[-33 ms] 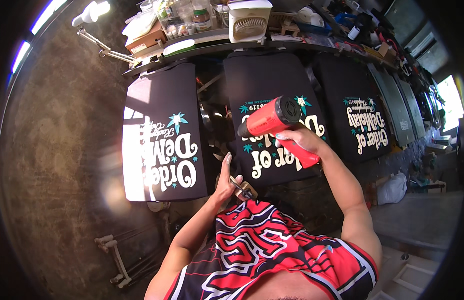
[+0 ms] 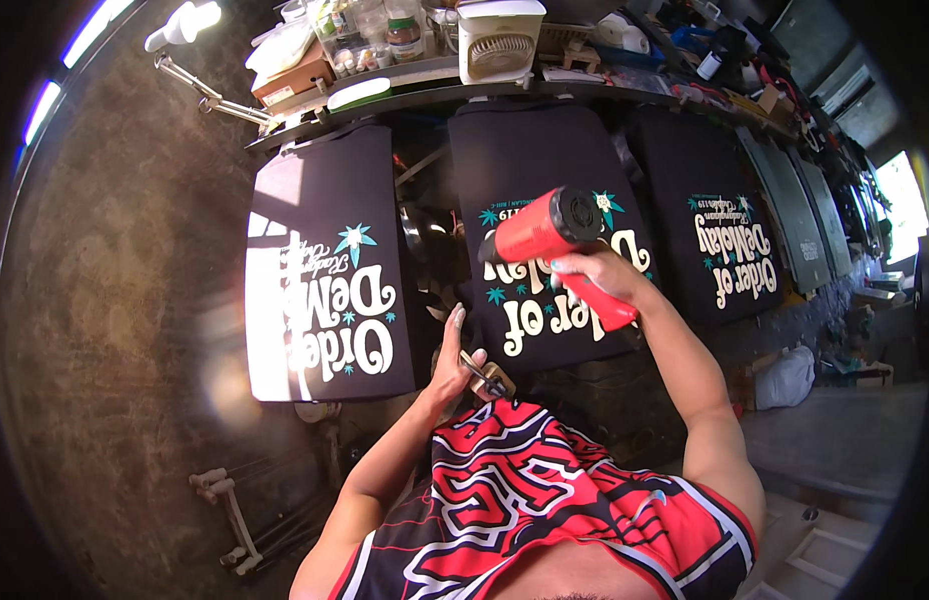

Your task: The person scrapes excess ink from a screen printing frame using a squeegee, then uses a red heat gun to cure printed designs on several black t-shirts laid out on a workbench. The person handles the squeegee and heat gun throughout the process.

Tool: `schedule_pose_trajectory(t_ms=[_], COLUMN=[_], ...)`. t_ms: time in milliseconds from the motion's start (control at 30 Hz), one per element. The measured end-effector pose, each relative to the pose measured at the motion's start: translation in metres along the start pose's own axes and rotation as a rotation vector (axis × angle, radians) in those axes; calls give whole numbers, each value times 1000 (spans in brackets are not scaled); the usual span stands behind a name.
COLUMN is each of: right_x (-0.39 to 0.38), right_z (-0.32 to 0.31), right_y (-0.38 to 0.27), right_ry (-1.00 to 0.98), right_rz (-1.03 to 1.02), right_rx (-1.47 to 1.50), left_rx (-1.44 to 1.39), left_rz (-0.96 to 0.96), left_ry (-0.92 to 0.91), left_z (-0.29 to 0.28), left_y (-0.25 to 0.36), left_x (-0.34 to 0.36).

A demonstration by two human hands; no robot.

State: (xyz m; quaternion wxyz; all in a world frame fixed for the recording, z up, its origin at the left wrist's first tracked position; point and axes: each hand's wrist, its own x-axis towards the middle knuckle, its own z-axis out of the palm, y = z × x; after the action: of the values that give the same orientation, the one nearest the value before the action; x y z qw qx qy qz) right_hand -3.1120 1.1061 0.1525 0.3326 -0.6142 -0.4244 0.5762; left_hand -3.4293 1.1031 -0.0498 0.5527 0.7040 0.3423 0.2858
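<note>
My right hand [image 2: 600, 275] grips a red and black heat gun [image 2: 540, 230], held over the middle black printed shirt [image 2: 540, 150], its nozzle pointing left and rear vent right. My left hand [image 2: 455, 350] is at that shirt board's lower left corner, fingers stretched upward, thumb beside a metal and wood fitting [image 2: 490, 375]. White lettering with teal leaves covers the middle shirt, partly hidden by the gun. A similar printed shirt [image 2: 325, 180] lies on the left board in bright light, another [image 2: 690, 160] on the right board.
A shelf behind the boards holds jars [image 2: 403, 40], a small white fan [image 2: 500, 45] and clutter. A desk lamp [image 2: 180, 30] stands at upper left. Grey boards [image 2: 780, 210] line the right, above a white bag [image 2: 785, 375]. A metal frame [image 2: 235, 520] is at lower left.
The heat gun in my right hand has shifted very slightly upward and tilted. My left hand has not visibly moved.
</note>
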Motion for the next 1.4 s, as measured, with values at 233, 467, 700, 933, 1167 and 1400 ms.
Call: schedule_pose_trajectory(t_ms=[233,467,700,933,1167,1400], right_x=[31,34,21,13,9,0], right_z=[-28,-54,-98,-132,-155,-185], right_y=[-2,1,6,14,21,29], right_ry=[244,156,21,72,157,-6], right_rz=[-57,-30,34,7,-23,10], right_rx=[151,121,56,51,66,0], left_rx=[21,39,60,97,105,121], left_rz=[32,20,-51,2,43,89], left_ry=[22,75,147,158,201,222], left_z=[10,15,18,50,80,112], left_y=[2,10,28,57,70,81], left_x=[-3,-12,-33,-35,-30,-20])
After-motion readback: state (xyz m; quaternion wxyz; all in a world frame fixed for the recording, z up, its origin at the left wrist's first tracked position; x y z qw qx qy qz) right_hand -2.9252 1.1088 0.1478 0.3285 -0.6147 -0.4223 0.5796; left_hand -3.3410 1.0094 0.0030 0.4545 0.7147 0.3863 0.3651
